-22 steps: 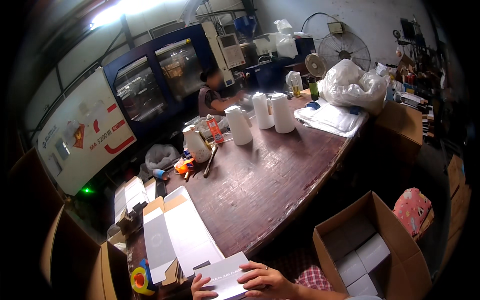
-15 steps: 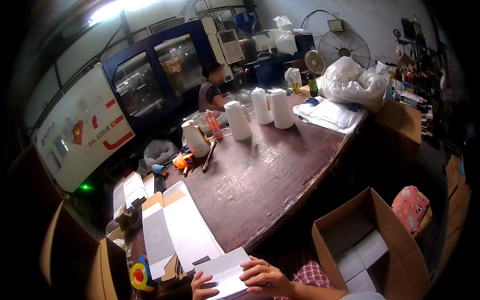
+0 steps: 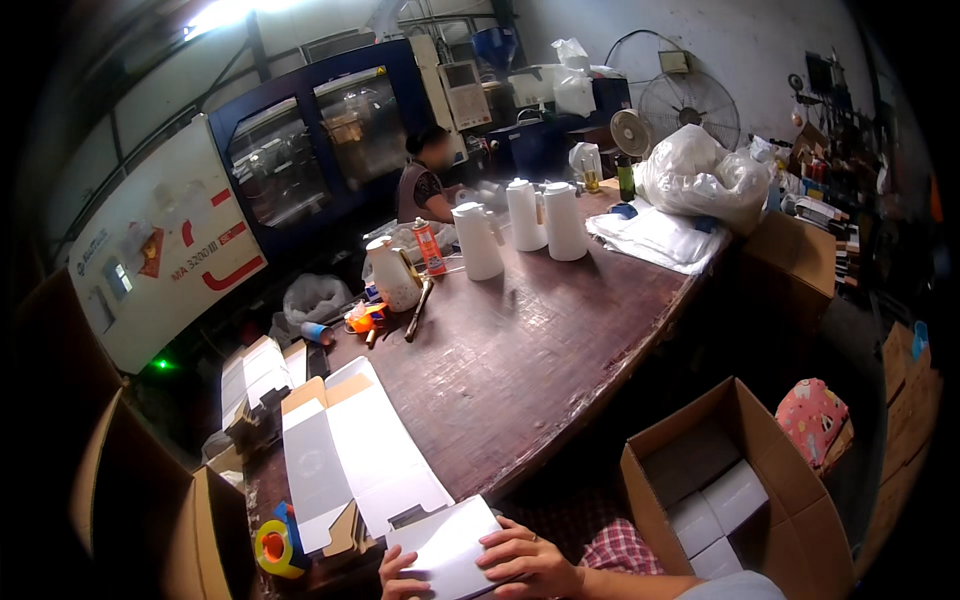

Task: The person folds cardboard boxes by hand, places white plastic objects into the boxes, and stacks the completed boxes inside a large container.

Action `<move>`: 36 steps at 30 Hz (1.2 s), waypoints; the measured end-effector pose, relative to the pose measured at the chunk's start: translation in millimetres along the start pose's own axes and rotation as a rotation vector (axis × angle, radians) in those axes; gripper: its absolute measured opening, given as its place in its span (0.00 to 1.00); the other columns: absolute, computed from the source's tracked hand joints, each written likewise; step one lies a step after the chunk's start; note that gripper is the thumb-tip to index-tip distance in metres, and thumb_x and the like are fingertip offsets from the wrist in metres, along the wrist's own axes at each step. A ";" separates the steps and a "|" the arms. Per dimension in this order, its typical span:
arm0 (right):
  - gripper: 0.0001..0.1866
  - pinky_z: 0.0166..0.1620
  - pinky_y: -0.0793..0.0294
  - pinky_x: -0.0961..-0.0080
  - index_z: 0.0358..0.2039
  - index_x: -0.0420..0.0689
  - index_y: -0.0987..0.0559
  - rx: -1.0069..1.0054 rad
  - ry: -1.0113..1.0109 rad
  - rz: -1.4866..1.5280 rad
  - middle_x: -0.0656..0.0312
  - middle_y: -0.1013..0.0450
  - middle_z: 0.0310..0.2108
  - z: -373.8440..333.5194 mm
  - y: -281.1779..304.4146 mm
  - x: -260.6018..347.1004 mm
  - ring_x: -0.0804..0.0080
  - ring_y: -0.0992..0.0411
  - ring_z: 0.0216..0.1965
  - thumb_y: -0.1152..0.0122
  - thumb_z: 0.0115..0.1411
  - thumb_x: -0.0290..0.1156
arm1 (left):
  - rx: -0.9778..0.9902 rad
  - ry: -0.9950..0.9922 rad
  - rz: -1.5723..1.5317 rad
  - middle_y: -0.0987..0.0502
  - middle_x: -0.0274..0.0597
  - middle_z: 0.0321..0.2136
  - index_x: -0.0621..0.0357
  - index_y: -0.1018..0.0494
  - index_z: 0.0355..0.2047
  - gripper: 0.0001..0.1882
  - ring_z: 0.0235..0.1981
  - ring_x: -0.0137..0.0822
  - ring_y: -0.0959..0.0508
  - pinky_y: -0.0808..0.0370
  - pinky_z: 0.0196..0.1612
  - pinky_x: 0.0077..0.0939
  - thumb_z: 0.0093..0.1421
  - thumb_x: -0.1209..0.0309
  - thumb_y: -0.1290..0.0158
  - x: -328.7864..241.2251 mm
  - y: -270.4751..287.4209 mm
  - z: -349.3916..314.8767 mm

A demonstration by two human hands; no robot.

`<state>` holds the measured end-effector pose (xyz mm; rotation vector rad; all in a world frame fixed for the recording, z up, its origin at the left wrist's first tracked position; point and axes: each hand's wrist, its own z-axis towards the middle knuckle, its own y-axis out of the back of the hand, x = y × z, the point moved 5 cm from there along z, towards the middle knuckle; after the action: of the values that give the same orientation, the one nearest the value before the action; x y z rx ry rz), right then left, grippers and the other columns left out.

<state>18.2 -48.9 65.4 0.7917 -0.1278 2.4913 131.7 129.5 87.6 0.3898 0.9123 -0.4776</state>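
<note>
A white carton box (image 3: 446,545) lies between my two hands at the near edge of the table. My left hand (image 3: 402,574) grips its left side, fingers bent over the edge. On the opposite side, my right hand (image 3: 530,560) rests its fingers across the top right edge; a ring shows on one finger. The underside of the box and parts of both hands are hidden or cut off by the lower rim. Just beyond the box lie flattened white and grey cartons (image 3: 385,452), with folded brown cardboard (image 3: 346,533) close by.
Yellow tape (image 3: 275,548) sits left. An open brown carton (image 3: 640,455) holding white boxes stands right. Farther back on the dark table (image 3: 510,370) are white jugs (image 3: 478,243), a patterned jug (image 3: 392,275), a spray can (image 3: 429,248) and a plastic bag (image 3: 705,175). A co-worker (image 3: 428,185) sits beyond.
Both hands keep their hold on the white box, which seems slightly tilted, its top now brighter with glare. The whole view has shifted a little.
</note>
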 end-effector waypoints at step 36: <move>0.45 0.66 0.45 0.71 0.67 0.40 0.43 -0.063 -0.729 0.245 0.52 0.41 0.66 -63.1 -33.2 -11.2 0.62 0.43 0.67 0.32 0.50 0.21 | 0.018 0.607 -0.271 0.43 0.45 0.65 0.64 0.49 0.67 0.35 0.65 0.42 0.43 0.50 0.68 0.36 0.63 0.62 0.55 -16.9 12.3 5.4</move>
<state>10.4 -10.3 4.9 1.7031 -0.5807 2.2684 133.1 140.7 105.9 0.4382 1.5627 -0.6288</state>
